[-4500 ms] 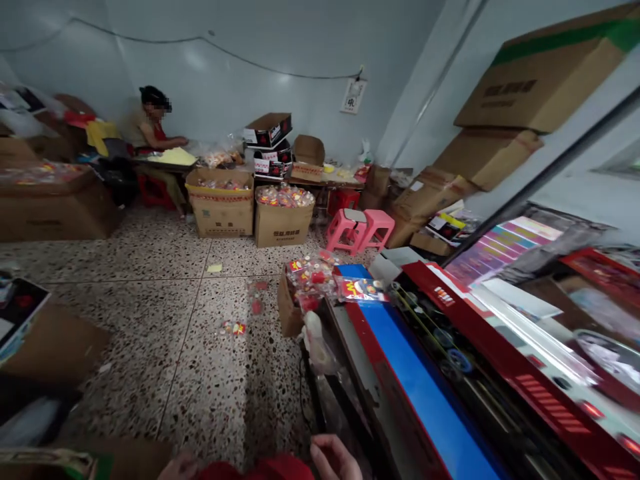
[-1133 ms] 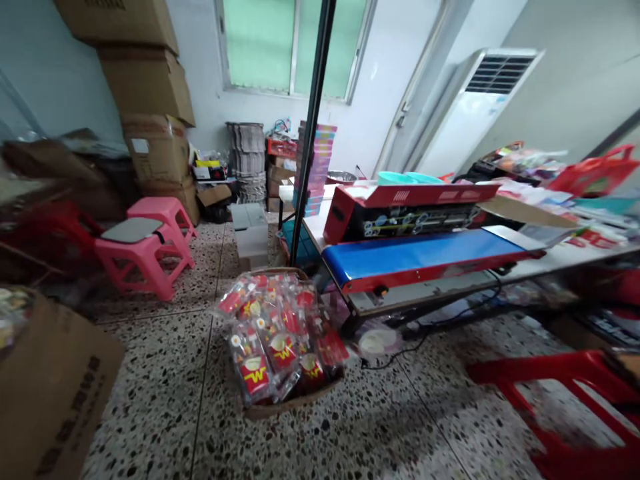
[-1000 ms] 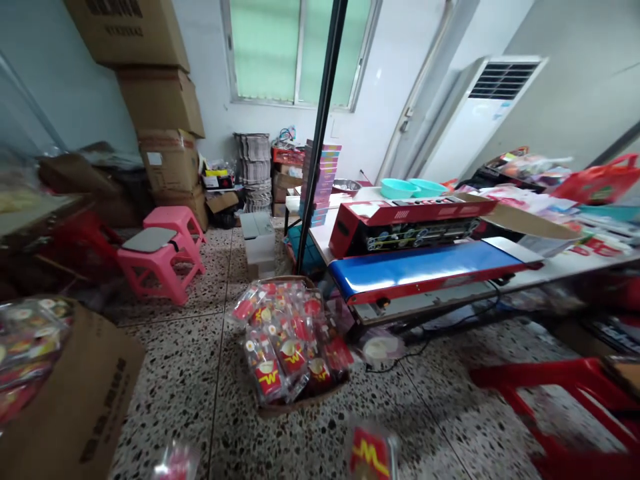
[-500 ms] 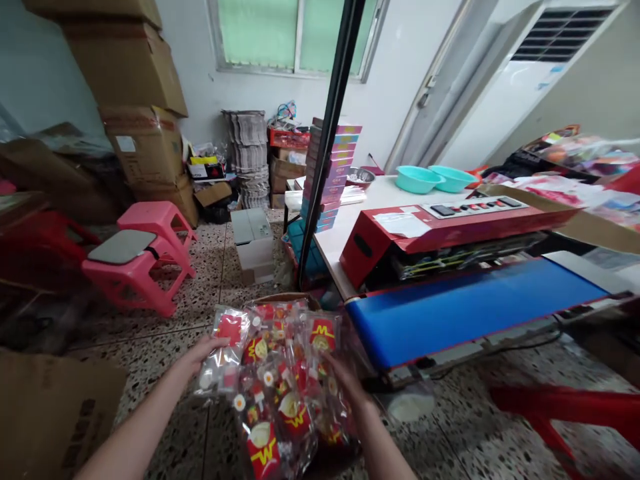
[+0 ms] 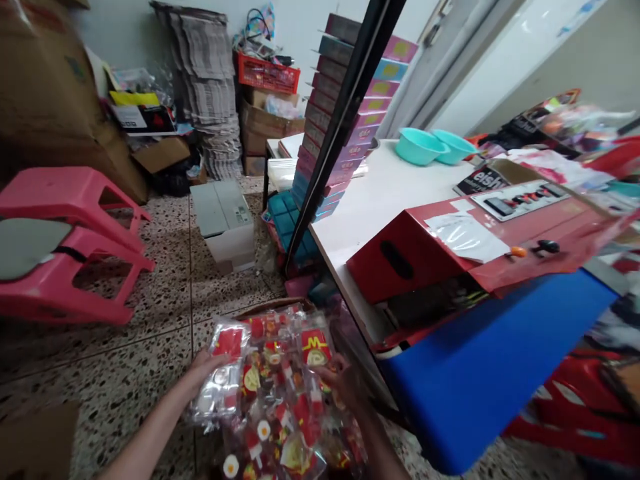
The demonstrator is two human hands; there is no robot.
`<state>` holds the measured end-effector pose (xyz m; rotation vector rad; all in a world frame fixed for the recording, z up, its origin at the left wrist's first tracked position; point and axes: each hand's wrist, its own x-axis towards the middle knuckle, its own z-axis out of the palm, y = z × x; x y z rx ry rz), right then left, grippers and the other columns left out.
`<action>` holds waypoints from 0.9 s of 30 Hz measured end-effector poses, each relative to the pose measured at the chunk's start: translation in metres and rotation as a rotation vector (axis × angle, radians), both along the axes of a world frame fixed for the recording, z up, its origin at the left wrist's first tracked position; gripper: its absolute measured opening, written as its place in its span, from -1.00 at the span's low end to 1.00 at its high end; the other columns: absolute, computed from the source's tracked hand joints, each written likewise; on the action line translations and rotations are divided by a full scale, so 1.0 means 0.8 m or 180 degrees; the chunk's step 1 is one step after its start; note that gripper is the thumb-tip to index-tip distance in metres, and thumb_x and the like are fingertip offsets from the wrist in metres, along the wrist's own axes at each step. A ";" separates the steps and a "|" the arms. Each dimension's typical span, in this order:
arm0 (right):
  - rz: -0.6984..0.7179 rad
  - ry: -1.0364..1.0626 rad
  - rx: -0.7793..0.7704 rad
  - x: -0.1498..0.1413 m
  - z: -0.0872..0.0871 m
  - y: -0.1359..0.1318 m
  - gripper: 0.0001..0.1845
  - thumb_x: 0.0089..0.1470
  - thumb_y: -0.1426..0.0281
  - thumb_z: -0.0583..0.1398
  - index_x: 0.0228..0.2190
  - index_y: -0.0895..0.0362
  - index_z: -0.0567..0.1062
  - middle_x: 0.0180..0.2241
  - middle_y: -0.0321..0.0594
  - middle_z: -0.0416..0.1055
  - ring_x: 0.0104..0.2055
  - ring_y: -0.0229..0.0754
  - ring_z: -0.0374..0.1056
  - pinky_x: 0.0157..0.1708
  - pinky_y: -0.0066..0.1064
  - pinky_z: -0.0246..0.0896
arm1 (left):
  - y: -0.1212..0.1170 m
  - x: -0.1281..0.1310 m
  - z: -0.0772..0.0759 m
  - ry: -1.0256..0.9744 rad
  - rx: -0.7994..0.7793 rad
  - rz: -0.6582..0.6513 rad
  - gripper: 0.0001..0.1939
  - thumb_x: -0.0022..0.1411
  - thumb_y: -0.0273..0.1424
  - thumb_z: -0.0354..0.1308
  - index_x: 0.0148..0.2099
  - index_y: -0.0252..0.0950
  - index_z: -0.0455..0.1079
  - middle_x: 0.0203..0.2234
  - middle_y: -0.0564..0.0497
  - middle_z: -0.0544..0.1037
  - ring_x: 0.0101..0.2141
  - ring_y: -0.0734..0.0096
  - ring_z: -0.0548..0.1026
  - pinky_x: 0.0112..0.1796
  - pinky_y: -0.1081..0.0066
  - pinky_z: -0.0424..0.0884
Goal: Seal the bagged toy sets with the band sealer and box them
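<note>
A cardboard box [image 5: 265, 307] full of clear plastic packets [image 5: 280, 400] is low in front of me. Red pouch shapes with yellow zigzag marks and small fried-egg shapes show through the film. At the left side of the pile, my left hand [image 5: 204, 375] is closed on a clear packet [image 5: 227, 343] with a red piece inside. My right hand [image 5: 343, 381] grips the pile's right side, its fingers curled over a packet [image 5: 315, 347] with a red and yellow piece. Most of the box is hidden under the packets.
To my right is a red machine [image 5: 415, 253] with a blue conveyor belt [image 5: 495, 373], beside a white table [image 5: 370, 207]. A black post [image 5: 345, 120] rises at the table's corner. Pink stools [image 5: 95, 267] stand left, and a grey-white carton [image 5: 225, 227] is ahead on the floor.
My view has moved forward and tilted down; the stools, carton and machine look nearer. Both hands stay at the sides of the packet pile.
</note>
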<state>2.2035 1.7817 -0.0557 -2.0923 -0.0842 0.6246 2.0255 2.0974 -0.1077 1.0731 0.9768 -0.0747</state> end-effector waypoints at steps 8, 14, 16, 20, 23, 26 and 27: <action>0.0555 0.0490 -0.0397 0.031 -0.023 0.014 -0.50 -0.16 0.13 0.26 -0.17 0.11 0.39 -0.26 -0.19 0.45 -0.20 -0.05 0.37 -0.21 -0.29 0.28 | -0.022 0.023 0.010 0.0283 0.0081 0.0323 -0.35 -0.04 -0.21 0.30 0.08 -0.30 0.26 -0.20 -0.15 0.58 -0.29 0.14 0.58 -0.25 0.18 0.51; 0.0821 0.0270 -0.1364 0.036 -0.063 0.061 0.01 -0.20 0.17 0.30 0.21 0.16 0.02 0.28 0.16 -0.15 0.30 0.26 -0.20 0.17 0.13 -0.22 | -0.091 0.062 -0.009 0.0478 0.1999 0.0337 -0.13 0.16 -0.21 0.11 0.36 -0.24 -0.28 0.34 -0.22 -0.18 0.31 0.18 -0.13 0.24 0.13 -0.08; 0.1099 0.0271 -0.1748 0.031 -0.068 0.070 0.13 -0.19 0.07 0.28 0.26 0.08 -0.16 0.33 0.12 -0.38 0.33 0.31 -0.41 0.16 0.25 -0.30 | -0.103 0.070 -0.012 0.0609 0.2921 -0.0270 -0.24 0.22 -0.12 0.01 0.36 -0.24 -0.17 0.35 -0.20 -0.32 0.32 0.09 -0.27 0.24 0.04 -0.13; 0.1361 0.0173 -0.2008 0.018 -0.085 0.080 0.30 -0.33 -0.03 0.32 0.27 0.00 -0.25 0.34 0.07 -0.40 0.33 0.37 -0.42 0.14 0.28 -0.26 | -0.118 0.077 -0.024 0.1252 0.3722 -0.1403 -0.15 0.13 0.05 0.03 0.34 -0.25 -0.06 0.33 -0.32 -0.26 0.30 -0.15 -0.33 0.15 -0.24 -0.13; 0.1284 -0.0151 -0.1905 0.012 -0.104 0.083 0.26 -0.32 -0.04 0.32 0.27 0.05 -0.18 0.32 0.10 -0.26 0.32 0.32 -0.28 0.16 0.16 -0.18 | -0.123 0.076 -0.044 0.1404 0.4032 -0.1619 -0.15 0.11 0.03 0.07 0.33 -0.26 -0.03 0.33 -0.35 -0.26 0.30 -0.14 -0.36 0.15 -0.22 -0.13; 0.1186 -0.0400 -0.1741 0.012 -0.127 0.085 0.23 -0.30 -0.03 0.31 0.27 0.08 -0.14 0.31 0.09 -0.18 0.31 0.24 -0.18 0.17 0.06 -0.11 | -0.123 0.071 -0.070 0.1382 0.4196 -0.1558 -0.20 0.13 -0.03 0.09 0.32 -0.28 0.03 0.33 -0.35 -0.30 0.29 -0.15 -0.38 0.17 -0.14 -0.09; 0.1168 -0.0443 -0.1733 0.012 -0.135 0.086 0.23 -0.31 -0.03 0.31 0.27 0.08 -0.13 0.31 0.09 -0.18 0.31 0.23 -0.17 0.17 0.05 -0.10 | -0.122 0.067 -0.080 0.1369 0.4225 -0.1528 -0.23 0.15 -0.05 0.08 0.31 -0.29 0.04 0.33 -0.35 -0.32 0.29 -0.15 -0.38 0.17 -0.13 -0.07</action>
